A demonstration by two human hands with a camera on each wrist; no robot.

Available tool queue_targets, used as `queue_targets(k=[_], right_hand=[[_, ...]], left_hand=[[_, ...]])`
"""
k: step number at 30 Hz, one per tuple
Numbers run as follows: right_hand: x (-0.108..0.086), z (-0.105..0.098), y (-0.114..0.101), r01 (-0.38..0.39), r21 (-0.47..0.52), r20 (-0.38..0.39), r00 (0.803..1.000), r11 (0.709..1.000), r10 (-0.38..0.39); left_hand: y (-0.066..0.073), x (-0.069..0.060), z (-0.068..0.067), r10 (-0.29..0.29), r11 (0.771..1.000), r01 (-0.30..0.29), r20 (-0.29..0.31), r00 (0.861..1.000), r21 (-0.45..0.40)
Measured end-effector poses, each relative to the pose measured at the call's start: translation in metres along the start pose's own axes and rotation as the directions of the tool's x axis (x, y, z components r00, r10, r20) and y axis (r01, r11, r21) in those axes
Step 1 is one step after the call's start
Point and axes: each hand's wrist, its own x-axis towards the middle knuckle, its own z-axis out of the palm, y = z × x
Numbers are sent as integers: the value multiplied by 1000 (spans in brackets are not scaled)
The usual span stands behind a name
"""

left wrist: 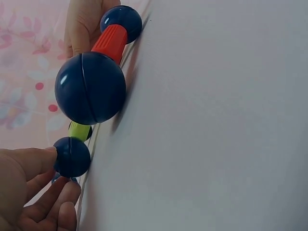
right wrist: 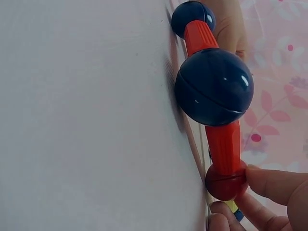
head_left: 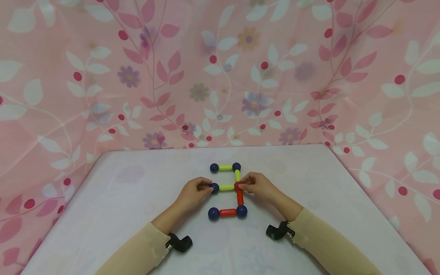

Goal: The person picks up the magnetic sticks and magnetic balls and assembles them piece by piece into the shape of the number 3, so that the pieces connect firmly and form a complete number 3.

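A figure of balls and rods lies flat on the table, shaped like a 3. My left hand [head_left: 193, 193] pinches the blue ball [left wrist: 73, 158] at the free end of the middle arm. On the other side, my right hand [head_left: 260, 188] pinches the red ball [right wrist: 225, 184] at the middle joint. A yellow-green rod [head_left: 226, 188] links these two balls. Above, another yellow-green rod [head_left: 225, 167] joins two blue balls. Below the red ball, a red rod [head_left: 240, 198] runs to a blue corner ball [head_left: 241, 211], and a second red rod [head_left: 228, 212] reaches a blue end ball [head_left: 213, 214].
A pale cloth covers the table [head_left: 137, 206]. Behind it hangs a pink floral curtain [head_left: 220, 76]. Black wrist cameras sit at the left cuff [head_left: 181, 243] and the right cuff [head_left: 277, 231].
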Motion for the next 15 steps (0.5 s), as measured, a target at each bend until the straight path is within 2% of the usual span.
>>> queue_targets(k=[4,8,13,15], right_hand=[[-4,-6,1,24,-26,6,1000,999,-24],[-12,-26,2,74,-97,6,997,993,-74],[-20,-64,7,189,-241,-27,979,952,-201],[-24,-80,10,212,-287,-54,970,934,-236]], left_hand=[[0,-5,-7,-27,1000,28,-21,999,9],[3,-12,-19,-45,998,47,-40,998,37],[7,-25,-41,-9,994,17,-78,997,112],[7,-30,-51,9,989,5,-93,996,147]])
